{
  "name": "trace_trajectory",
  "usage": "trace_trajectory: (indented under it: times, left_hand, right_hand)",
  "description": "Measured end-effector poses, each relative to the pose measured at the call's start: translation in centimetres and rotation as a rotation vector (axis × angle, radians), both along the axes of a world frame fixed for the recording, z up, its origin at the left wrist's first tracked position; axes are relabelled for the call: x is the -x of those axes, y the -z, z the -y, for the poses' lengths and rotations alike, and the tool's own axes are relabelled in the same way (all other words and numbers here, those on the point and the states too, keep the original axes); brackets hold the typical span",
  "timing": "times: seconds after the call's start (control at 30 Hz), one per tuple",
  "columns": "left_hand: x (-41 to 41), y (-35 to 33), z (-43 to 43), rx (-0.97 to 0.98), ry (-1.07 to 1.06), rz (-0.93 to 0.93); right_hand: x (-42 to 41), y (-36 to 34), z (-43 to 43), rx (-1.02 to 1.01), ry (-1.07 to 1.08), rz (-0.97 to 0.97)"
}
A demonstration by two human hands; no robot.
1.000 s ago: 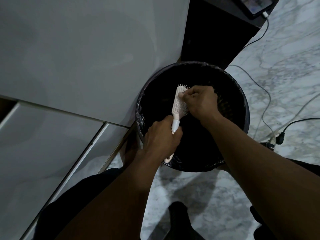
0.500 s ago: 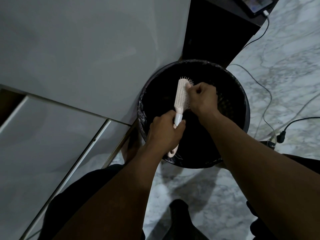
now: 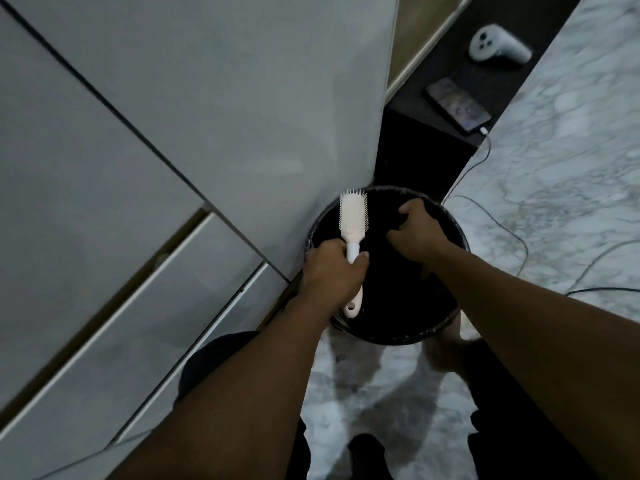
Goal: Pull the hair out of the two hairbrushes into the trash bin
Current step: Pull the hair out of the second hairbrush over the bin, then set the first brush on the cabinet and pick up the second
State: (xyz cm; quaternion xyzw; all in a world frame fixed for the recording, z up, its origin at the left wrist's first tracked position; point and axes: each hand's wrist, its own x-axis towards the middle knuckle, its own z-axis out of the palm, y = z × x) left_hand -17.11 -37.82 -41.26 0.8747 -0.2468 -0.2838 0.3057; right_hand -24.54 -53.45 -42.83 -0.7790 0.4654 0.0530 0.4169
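A pale pink-and-white hairbrush (image 3: pixel 353 216) is held upright over the left side of the black lined trash bin (image 3: pixel 394 299), bristles facing right. My left hand (image 3: pixel 330 271) grips its handle. My right hand (image 3: pixel 419 233) hovers over the bin's right half, apart from the brush, fingers loosely curled and pointing down. No hair shows against the dark bin. Only this one hairbrush is in view.
White glossy cabinet doors (image 3: pixel 207 133) stand tight against the bin's left side. A dark shelf behind carries a charging phone (image 3: pixel 457 105) and a white controller (image 3: pixel 498 48). Cables (image 3: pixel 519 244) trail over the marble floor on the right. My legs flank the bin.
My right hand has come off the brush's bristles and moved right over the bin. The brush now stands more upright. The view has pulled back and tilted up.
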Motion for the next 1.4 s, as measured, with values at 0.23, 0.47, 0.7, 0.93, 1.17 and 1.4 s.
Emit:
trace_trajectory:
  times: [0.23, 0.47, 0.7, 0.93, 1.17, 1.4]
  left_hand:
    - [0.6, -13.2, -1.1, 0.117, -0.016, 0.157]
    - [0.8, -27.1, -5.9, 0.239, -0.161, 0.380]
    - [-0.6, -36.6, -14.9, 0.222, -0.281, 0.576]
    - [-3.6, -42.7, -23.8, 0.176, -0.504, 0.676]
    - [-7.2, -43.9, -29.8, -0.013, -0.663, 0.705]
    - [-11.6, -41.9, -31.4, -0.117, -0.706, 0.706]
  right_hand:
    - [-1.0, -16.9, -1.5, 0.268, -0.366, -0.007]
    - [-1.2, -30.8, -5.7, 0.414, -0.332, 0.272]
    - [-4.5, -40.3, -12.9, 0.529, -0.466, 0.430]
    - [-9.5, -45.8, -20.5, 0.530, -0.570, 0.523]
    - [-15.8, -47.9, -27.5, 0.475, -0.725, 0.560]
    - [-22.3, -46.0, -31.0, 0.441, -0.854, 0.538]
